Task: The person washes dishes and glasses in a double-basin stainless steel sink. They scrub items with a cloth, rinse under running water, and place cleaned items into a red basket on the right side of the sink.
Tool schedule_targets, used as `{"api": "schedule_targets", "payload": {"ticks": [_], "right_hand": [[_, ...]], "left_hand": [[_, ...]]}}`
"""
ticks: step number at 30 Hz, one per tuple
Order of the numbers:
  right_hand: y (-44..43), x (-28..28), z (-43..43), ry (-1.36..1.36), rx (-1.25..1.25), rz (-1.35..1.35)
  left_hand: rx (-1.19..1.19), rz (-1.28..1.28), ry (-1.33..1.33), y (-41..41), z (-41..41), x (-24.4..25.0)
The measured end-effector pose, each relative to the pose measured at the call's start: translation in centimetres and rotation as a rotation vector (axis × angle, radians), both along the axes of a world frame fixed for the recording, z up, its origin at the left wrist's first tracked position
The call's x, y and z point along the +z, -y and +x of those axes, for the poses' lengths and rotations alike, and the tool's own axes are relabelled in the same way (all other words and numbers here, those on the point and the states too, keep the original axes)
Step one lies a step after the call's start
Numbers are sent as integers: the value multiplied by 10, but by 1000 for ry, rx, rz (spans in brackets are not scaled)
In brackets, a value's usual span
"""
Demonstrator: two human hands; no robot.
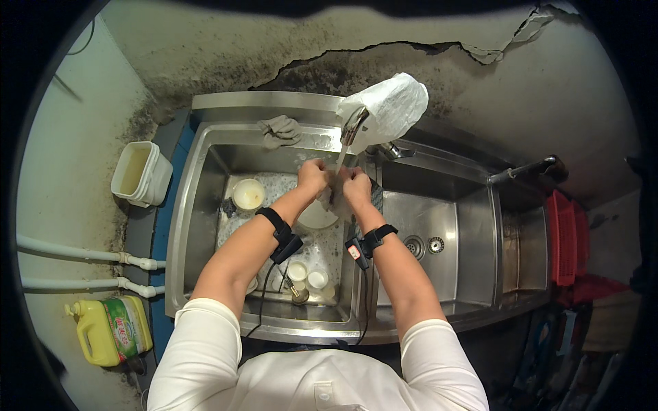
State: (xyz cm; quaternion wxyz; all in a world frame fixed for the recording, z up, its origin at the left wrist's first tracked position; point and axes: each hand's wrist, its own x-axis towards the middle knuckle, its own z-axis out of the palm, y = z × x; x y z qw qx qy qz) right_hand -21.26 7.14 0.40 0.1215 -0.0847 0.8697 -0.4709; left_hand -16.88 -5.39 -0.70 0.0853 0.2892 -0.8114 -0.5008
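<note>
Water runs from the chrome faucet [353, 127] over my two hands, above the left basin of a stainless steel sink [199, 226]. My left hand [311, 178] and my right hand [357, 188] grip a blurred, pale, limp item [329, 194] between them; its kind cannot be made out. Below it, a round white dish [317, 218] lies partly hidden in the suds. To the left sits a pale bowl [249, 194]. Nearer me are two small white cups [297, 271] and a small round utensil with a metal handle [299, 295].
A grey cloth [280, 131] lies on the rear rim. White plastic [393, 110] hangs behind the faucet. The right basin [426, 210] holds a drain strainer [436, 245]. Left stand a white bucket [134, 174] and a yellow detergent jug [110, 331]; red baskets [563, 236] are right.
</note>
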Motion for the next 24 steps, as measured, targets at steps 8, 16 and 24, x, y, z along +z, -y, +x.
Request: {"api": "schedule_targets", "payload": {"ticks": [8, 16, 24], "right_hand": [[9, -24, 14, -174, 127, -119], [10, -43, 2, -15, 203, 64], [-3, -24, 8, 47, 87, 235]], "left_hand": [[101, 779, -104, -10, -14, -12], [17, 650, -117, -1, -8, 10], [231, 709, -105, 7, -1, 9]]}}
